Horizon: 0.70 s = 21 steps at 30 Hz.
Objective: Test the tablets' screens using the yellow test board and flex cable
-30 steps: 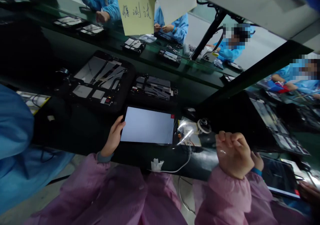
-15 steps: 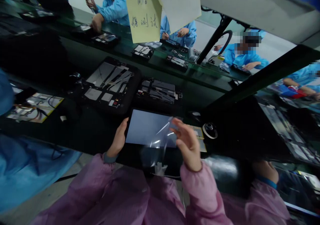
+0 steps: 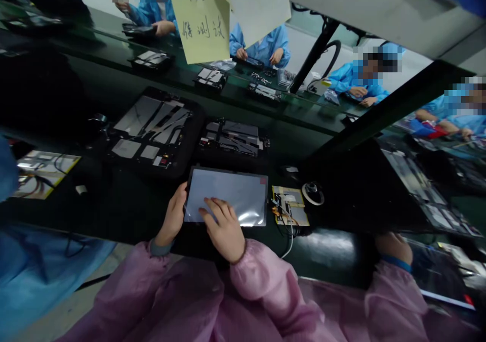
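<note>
A tablet (image 3: 231,186) with a pale lit screen lies in front of me. Clear film (image 3: 255,211) covers its face, glossy and slightly rippled along the lower right, with a small red tab (image 3: 262,180) at the top right corner. My left hand (image 3: 173,216) holds the tablet by its left edge. Fingers apart, my right hand (image 3: 225,230) rests on the film over the lower left half of the screen. Just right of the tablet sits a yellow-edged battery board (image 3: 291,208) with wires and a white cable.
Opened devices, a large one (image 3: 152,129) and a smaller one (image 3: 233,137), lie behind the tablet. A roll of tape (image 3: 313,194) is at the right. A slanted dark post (image 3: 379,112) and a hanging yellow note (image 3: 201,26) stand ahead. Co-workers sit across and on both sides.
My right hand has come down and left onto the screen. The film it held raised by its edge now lies over the tablet. My left hand stays at the left edge.
</note>
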Each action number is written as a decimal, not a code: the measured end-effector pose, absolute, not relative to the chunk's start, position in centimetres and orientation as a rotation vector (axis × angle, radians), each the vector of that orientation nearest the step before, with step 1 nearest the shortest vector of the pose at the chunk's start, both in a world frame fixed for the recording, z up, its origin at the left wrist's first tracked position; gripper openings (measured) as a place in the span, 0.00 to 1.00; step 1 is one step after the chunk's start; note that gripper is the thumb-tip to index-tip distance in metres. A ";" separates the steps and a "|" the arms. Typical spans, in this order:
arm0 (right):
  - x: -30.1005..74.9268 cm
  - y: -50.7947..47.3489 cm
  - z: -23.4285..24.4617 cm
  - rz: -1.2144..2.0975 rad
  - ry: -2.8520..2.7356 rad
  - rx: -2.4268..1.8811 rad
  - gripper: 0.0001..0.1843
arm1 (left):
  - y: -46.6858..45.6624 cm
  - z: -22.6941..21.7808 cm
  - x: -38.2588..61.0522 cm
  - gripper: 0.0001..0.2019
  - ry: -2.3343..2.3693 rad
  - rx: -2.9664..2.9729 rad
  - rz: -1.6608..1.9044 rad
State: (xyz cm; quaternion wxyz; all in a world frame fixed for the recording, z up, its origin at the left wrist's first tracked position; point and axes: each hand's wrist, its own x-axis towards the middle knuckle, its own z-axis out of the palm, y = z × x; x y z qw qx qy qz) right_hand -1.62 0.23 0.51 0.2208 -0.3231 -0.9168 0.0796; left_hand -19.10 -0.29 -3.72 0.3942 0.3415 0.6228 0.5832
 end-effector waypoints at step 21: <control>20.6 7.8 -3.8 0.073 -2.107 -1.661 0.16 | -0.6 -4.7 -19.8 0.24 1.897 0.795 1.364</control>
